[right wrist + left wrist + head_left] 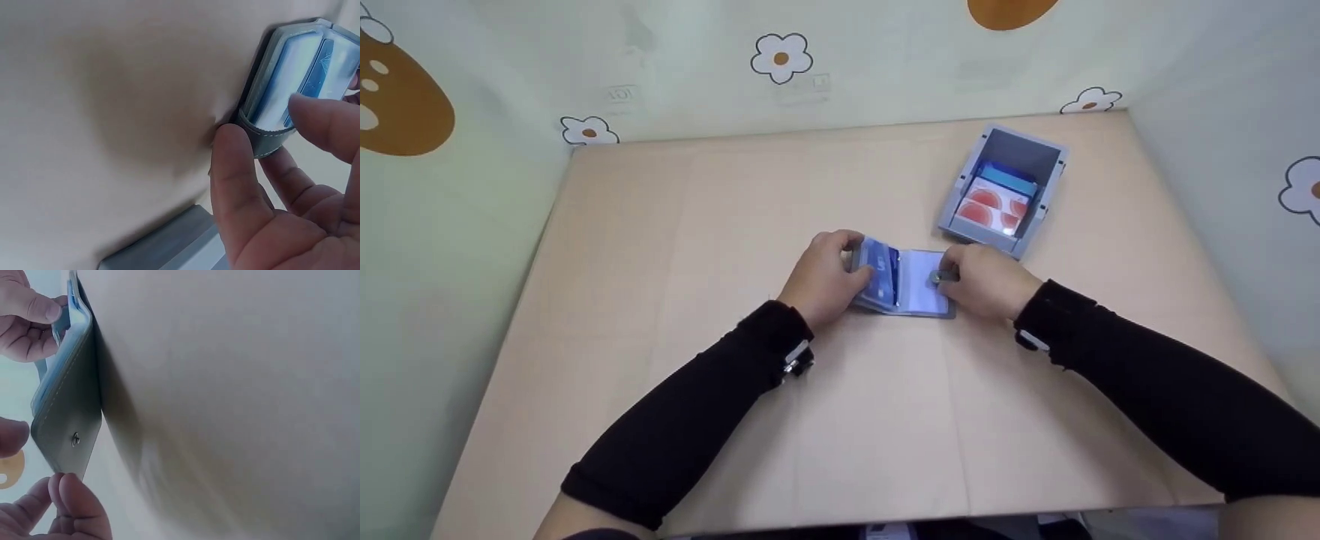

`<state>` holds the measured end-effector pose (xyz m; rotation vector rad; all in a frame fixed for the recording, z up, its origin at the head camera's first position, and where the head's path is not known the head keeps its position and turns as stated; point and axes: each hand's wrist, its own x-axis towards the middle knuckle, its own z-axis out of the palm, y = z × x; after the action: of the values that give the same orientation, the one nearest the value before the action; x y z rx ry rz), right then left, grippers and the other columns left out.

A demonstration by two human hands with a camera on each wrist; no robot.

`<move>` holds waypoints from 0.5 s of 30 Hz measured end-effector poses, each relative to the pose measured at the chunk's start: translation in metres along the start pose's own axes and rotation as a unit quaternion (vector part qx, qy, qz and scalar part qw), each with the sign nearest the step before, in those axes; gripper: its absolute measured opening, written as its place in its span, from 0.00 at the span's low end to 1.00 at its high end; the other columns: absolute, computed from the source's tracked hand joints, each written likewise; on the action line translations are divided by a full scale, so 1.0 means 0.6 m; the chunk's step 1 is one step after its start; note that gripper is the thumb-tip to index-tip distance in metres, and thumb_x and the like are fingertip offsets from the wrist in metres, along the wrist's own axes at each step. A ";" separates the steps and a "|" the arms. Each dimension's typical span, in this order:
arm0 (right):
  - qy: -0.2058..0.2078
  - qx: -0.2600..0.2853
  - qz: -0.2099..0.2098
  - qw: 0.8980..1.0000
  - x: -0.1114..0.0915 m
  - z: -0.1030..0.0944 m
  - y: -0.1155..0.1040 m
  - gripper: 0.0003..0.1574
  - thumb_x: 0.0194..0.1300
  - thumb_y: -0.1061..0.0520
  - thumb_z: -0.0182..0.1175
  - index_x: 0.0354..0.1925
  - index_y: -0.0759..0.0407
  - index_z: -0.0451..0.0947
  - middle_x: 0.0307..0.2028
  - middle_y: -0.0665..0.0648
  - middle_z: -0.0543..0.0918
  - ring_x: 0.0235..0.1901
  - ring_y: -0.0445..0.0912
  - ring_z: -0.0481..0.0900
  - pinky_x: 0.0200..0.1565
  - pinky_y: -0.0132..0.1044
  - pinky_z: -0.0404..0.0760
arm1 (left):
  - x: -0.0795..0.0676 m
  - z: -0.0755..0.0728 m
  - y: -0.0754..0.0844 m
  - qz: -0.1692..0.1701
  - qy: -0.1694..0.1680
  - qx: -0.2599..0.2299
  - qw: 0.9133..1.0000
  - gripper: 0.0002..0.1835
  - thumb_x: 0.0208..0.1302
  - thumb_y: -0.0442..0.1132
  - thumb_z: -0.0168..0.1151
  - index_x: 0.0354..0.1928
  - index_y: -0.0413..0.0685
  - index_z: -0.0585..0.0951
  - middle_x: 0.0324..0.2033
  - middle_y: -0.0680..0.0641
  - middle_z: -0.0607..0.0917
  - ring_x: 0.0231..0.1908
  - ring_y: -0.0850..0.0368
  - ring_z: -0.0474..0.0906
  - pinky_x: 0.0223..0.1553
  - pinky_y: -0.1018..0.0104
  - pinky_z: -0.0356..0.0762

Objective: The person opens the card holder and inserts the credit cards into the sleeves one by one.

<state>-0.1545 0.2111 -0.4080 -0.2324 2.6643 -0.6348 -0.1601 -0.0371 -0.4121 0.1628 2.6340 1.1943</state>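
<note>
A grey card holder [924, 289] lies spread open on the table, with clear sleeves and a blue card [879, 274] on its left side. My left hand [826, 274] holds the left cover, thumb over the sleeves and fingers behind. At the right edge, my right hand [986, 277] grips the holder near its strap [946, 277]. The left wrist view shows the outside of the cover [70, 416], tilted up from the table, with a metal snap. In the right wrist view, the stitched strap [264, 140] curves between thumb and fingers.
Just beyond my right hand stands a grey bin [1054, 180]. Inside it are a blue box [1009, 180] and a white packet with red round prints [994, 208]. Pale walls with flower prints border the table [720, 225] at the back and sides.
</note>
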 end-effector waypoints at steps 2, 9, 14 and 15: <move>0.004 -0.001 -0.004 1.000 -0.001 0.002 0.000 0.17 0.76 0.54 0.62 0.57 0.62 0.81 0.47 0.61 0.86 0.44 0.55 0.80 0.55 0.50 0.84 | -0.002 0.000 0.003 0.007 0.006 -0.014 1.000 0.26 0.72 0.42 0.66 0.70 0.48 0.76 0.66 0.45 0.76 0.59 0.55 0.77 0.65 0.61 0.77; 0.011 0.026 -0.014 1.000 -0.002 0.003 -0.004 0.18 0.78 0.57 0.58 0.60 0.62 0.79 0.54 0.63 0.86 0.50 0.55 0.81 0.65 0.54 0.81 | -0.009 0.004 0.011 0.055 0.015 -0.070 0.996 0.23 0.75 0.39 0.61 0.69 0.46 0.76 0.63 0.48 0.76 0.50 0.58 0.81 0.46 0.68 0.84; 0.022 0.047 -0.018 0.998 -0.002 0.002 -0.005 0.18 0.78 0.59 0.56 0.61 0.64 0.78 0.55 0.64 0.85 0.51 0.55 0.80 0.67 0.55 0.79 | -0.011 0.009 0.013 0.093 0.000 -0.072 0.993 0.21 0.76 0.38 0.59 0.68 0.45 0.77 0.64 0.48 0.76 0.50 0.57 0.82 0.47 0.67 0.85; 0.024 0.050 -0.018 0.998 -0.002 0.002 -0.005 0.18 0.78 0.59 0.55 0.61 0.64 0.78 0.55 0.64 0.85 0.51 0.54 0.80 0.67 0.55 0.79 | -0.012 0.010 0.014 0.097 -0.003 -0.072 0.993 0.21 0.76 0.38 0.59 0.68 0.45 0.77 0.64 0.48 0.75 0.50 0.57 0.82 0.47 0.67 0.85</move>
<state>-0.1531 0.2082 -0.4070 -0.2397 2.6704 -0.7916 -0.1517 -0.0288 -0.4083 0.4034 2.5618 1.4389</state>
